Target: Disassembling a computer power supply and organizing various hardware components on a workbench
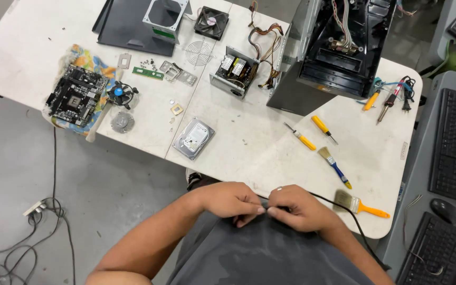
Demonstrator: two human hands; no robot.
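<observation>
My left hand [229, 201] and my right hand [295, 207] meet at my waist, just below the white table's near edge [270, 174]. Both pinch something small between their fingertips, too small to identify. A thin black cable [350, 214] runs from my right hand off to the lower right. Nearest on the table lie a silver hard drive [193, 138], two yellow-handled screwdrivers [302, 138], a blue-handled brush [334, 167] and a wider orange-handled brush [361, 205].
An open black computer case [339, 53], a power supply with loose wires [236, 71], a fan [211, 22], a motherboard on a cloth [76, 95] and a cooler [121, 95] lie farther back. Keyboards [455, 142] sit at right. Cables lie on the floor [22, 243].
</observation>
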